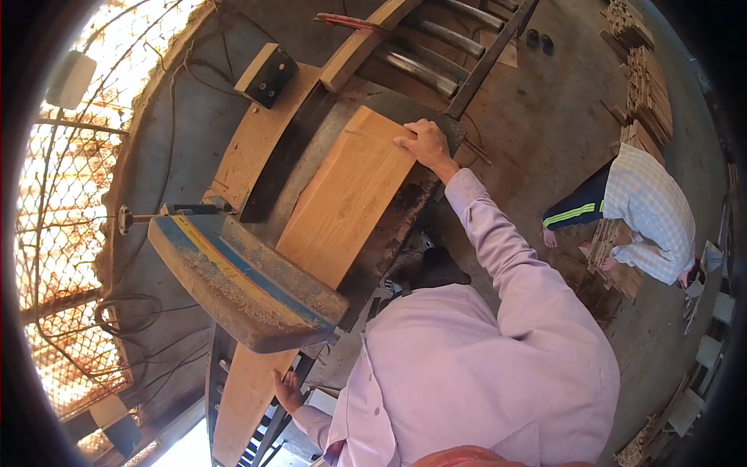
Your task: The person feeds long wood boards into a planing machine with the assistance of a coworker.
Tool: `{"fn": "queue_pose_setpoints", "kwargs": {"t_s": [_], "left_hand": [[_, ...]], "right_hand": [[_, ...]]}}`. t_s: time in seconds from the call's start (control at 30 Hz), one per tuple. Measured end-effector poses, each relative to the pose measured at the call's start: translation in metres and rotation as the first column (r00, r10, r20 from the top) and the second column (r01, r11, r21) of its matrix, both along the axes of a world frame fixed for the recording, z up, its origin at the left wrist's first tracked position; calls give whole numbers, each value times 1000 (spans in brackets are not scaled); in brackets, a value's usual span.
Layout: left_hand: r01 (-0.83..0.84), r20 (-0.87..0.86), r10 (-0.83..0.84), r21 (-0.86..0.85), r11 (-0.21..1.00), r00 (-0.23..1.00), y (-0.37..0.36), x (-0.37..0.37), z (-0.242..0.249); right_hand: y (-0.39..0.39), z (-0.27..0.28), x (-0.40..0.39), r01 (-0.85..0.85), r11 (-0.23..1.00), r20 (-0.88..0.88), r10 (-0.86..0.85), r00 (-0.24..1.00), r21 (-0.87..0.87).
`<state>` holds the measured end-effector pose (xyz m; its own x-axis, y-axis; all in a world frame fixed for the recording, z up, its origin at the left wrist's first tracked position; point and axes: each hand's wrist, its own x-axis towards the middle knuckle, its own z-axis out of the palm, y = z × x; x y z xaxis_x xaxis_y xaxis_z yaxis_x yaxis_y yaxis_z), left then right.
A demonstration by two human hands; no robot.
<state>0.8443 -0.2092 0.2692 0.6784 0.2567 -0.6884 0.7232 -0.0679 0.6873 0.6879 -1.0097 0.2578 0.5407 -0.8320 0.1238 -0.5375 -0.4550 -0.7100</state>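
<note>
A long, thick wooden board (350, 198) lies on the dark metal bed (311, 148) of a woodworking machine. Its middle passes beneath a dusty, blue-and-yellow striped machine cover (249, 272). My right hand (428, 146) grips the board's far end at the corner, fingers over the top face. On the other side of the cover, wood (249, 397) comes out; whether it is the same piece is hidden by the cover. My left hand (288, 391) holds the edge of that wood, its fingers partly out of sight underneath.
Metal rollers (420, 66) extend beyond the bed at the top. A wooden fence (257, 132) carries a black switch box (268, 75). Wire mesh (66, 233) and loose cables are at left. A co-worker (650, 206) bends over wood strips (603, 245) at right, near stacked wood (650, 93).
</note>
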Motion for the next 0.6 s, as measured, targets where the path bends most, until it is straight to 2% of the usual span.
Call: {"fn": "queue_pose_setpoints", "kwargs": {"t_s": [0.13, 0.2, 0.33, 0.4, 0.47, 0.5, 0.6], "left_hand": [[58, -34, -57, 42, 997, 998, -14, -12, 17], [5, 10, -6, 38, 999, 1000, -15, -14, 12], [-57, 23, 55, 55, 997, 998, -34, -24, 18], [-61, 91, 64, -35, 998, 994, -40, -23, 15], [-101, 134, 115, -103, 989, 984, -47, -20, 12], [-84, 152, 96, -86, 993, 984, -50, -22, 11], [-187, 118, 202, -131, 974, 972, -53, -20, 7]], "right_hand": [[5, -1, -4, 51, 996, 21, -50, 999, -74], [10, -4, -9, 118, 980, 36, -114, 993, -160], [9, -3, -27, 32, 998, 15, -31, 999, -52], [5, -3, -33, -7, 999, 34, 8, 999, -32], [2, -6, -38, -20, 999, 74, 22, 997, -34], [1, -8, -38, -28, 999, 96, 32, 995, -34], [1, -13, -39, -21, 997, 153, 32, 988, -74]]}}
